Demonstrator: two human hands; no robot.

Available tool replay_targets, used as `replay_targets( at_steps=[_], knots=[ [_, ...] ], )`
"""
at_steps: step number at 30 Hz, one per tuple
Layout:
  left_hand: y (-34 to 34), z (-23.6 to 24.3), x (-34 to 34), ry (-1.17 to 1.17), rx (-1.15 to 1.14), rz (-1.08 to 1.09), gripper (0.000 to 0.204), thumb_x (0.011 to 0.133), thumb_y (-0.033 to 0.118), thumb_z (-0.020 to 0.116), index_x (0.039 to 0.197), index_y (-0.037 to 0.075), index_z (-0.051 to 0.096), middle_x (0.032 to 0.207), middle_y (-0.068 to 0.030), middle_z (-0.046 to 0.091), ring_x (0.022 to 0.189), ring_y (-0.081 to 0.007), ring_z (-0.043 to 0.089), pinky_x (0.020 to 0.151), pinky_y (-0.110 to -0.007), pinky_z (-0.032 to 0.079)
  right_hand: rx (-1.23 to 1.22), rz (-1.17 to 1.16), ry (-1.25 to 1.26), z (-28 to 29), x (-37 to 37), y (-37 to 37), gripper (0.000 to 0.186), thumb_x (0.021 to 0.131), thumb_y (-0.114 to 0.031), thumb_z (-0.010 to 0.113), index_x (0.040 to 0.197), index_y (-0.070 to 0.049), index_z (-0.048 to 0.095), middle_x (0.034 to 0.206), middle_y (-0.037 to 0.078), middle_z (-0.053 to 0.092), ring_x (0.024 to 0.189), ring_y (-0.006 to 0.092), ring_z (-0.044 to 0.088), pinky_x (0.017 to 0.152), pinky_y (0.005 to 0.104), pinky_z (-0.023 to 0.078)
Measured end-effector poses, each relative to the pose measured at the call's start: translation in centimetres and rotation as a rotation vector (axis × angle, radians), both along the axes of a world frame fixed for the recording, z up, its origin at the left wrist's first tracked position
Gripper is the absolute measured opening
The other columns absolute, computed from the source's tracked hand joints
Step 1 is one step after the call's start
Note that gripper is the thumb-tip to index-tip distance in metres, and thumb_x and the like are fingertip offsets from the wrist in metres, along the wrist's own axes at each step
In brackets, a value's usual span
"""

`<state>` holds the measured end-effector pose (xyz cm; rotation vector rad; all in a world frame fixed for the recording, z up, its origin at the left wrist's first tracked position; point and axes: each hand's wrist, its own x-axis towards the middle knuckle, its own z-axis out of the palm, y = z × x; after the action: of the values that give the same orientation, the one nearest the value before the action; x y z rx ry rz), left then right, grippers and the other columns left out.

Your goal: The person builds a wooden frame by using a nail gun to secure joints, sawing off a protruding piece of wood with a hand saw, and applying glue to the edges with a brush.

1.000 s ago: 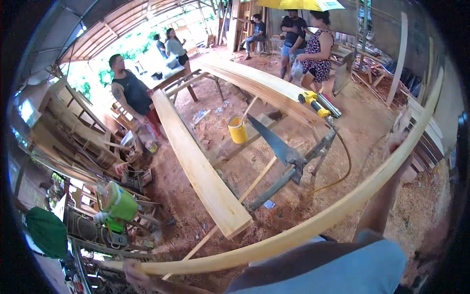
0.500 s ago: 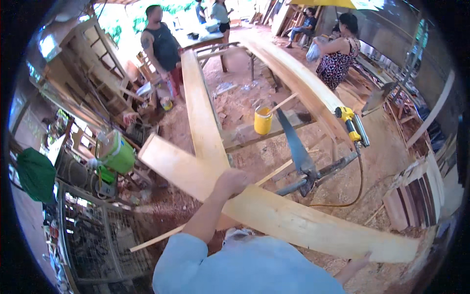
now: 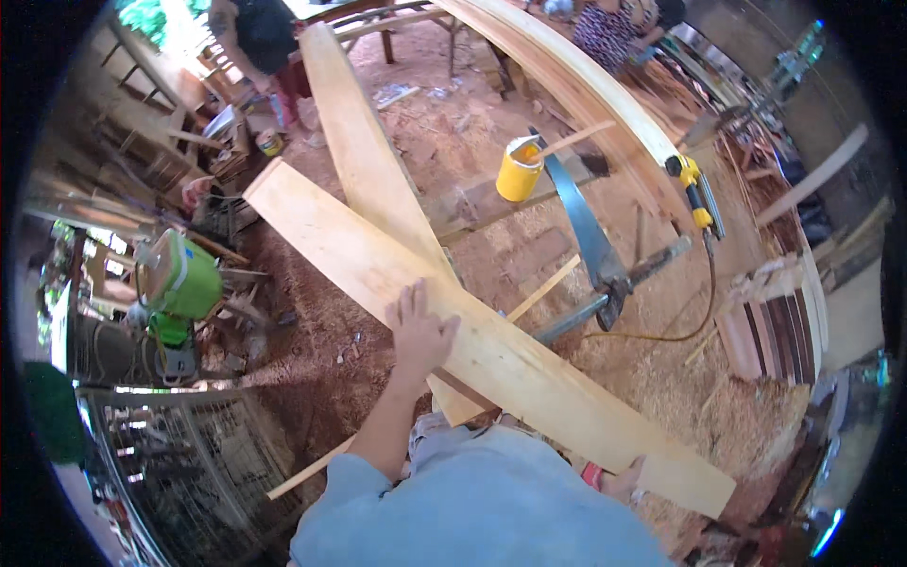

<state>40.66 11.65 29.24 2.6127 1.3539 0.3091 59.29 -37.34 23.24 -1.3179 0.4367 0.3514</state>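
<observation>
A long pale wooden board (image 3: 557, 383) lies diagonally in front of me, across a second plank (image 3: 364, 142) that runs away from me. My left hand (image 3: 420, 331) is flat on the board's upper face, fingers spread. At the board's near edge, toward its right end, my right hand (image 3: 622, 480) grips it; part of its fingers is hidden beneath. Something small and red (image 3: 592, 475) shows beside that hand, too small to name. Under the board, close to my body, the near end of a plank (image 3: 458, 402) sticks out.
Beyond the board are a yellow container (image 3: 520, 170) with a stick, a handsaw (image 3: 578, 213) and a metal bar clamp (image 3: 576, 317). A yellow power tool (image 3: 694, 194) with a hose sits at the long curved planks' end (image 3: 605, 90). A green cooler (image 3: 184, 274) stands left; two people are farther back.
The view has tilted down. My left hand has gone from closed over the board to lying flat with spread fingers. The board's right end has swung nearer me, with my right hand along it.
</observation>
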Motion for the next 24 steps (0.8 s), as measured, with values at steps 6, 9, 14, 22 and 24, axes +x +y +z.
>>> replay_targets(
  at_steps=[6, 9, 14, 22, 24],
  knots=[
    [16.8, -2.1, -1.9, -0.161, 0.098, 0.037, 0.07, 0.089, 0.057, 0.054, 0.139, 0.008, 0.051, 0.151, -0.0119, 0.038, 0.14, -0.0328, 0.034, 0.116, -0.053, 0.022, 0.248, 0.352, 0.332, 5.7, -6.4, 13.9, 0.046, 0.097, -0.037, 0.051, 0.128, -0.003, 0.051, 0.127, 0.014, 0.057, 0.112, 0.0279, 0.057, 0.094, 0.0447, 0.049],
    [22.4, -0.9, -1.3, 0.04, 0.192, 0.151, 0.063, 0.093, 0.058, 0.044, 0.124, 0.007, 0.064, 0.155, -0.0107, 0.032, 0.142, -0.0319, 0.028, 0.116, -0.056, 0.02, 0.039, 1.219, 0.222, 9.9, -5.8, 15.5, 0.04, 0.094, -0.027, 0.056, 0.122, 0.001, 0.058, 0.12, 0.014, 0.063, 0.109, 0.0239, 0.06, 0.095, 0.0389, 0.048],
    [20.1, -0.5, 0.4, -0.09, 0.055, 0.288, 0.061, 0.095, 0.05, 0.04, 0.113, 0.0, 0.07, 0.156, -0.0157, 0.029, 0.143, -0.0352, 0.023, 0.114, -0.064, 0.013, -0.628, 0.768, -0.443, 11.7, 2.0, 6.6, 0.041, 0.089, -0.02, 0.064, 0.12, 0.006, 0.061, 0.113, 0.015, 0.068, 0.106, 0.0206, 0.062, 0.097, 0.0333, 0.046],
    [2.7, 1.4, 3.7, -0.065, 0.163, 0.168, 0.058, 0.092, 0.046, 0.046, 0.119, -0.001, 0.066, 0.156, -0.0132, 0.031, 0.144, -0.0316, 0.026, 0.114, -0.065, 0.009, -1.431, 0.464, 0.048, 4.0, 12.8, -20.4, 0.071, 0.09, -0.049, 0.055, 0.137, 0.003, 0.048, 0.135, 0.025, 0.054, 0.125, 0.0385, 0.052, 0.107, 0.0451, 0.039],
    [0.8, 2.1, 3.9, -0.02, -0.005, 0.087, 0.054, 0.092, 0.048, 0.046, 0.116, 0.006, 0.07, 0.158, -0.0077, 0.029, 0.145, -0.0287, 0.027, 0.115, -0.063, 0.009, -1.324, 0.471, 0.186, 2.5, 14.1, -22.2, 0.066, 0.093, -0.046, 0.053, 0.139, 0.001, 0.047, 0.135, 0.023, 0.055, 0.122, 0.0369, 0.054, 0.107, 0.0443, 0.039]
  ],
)
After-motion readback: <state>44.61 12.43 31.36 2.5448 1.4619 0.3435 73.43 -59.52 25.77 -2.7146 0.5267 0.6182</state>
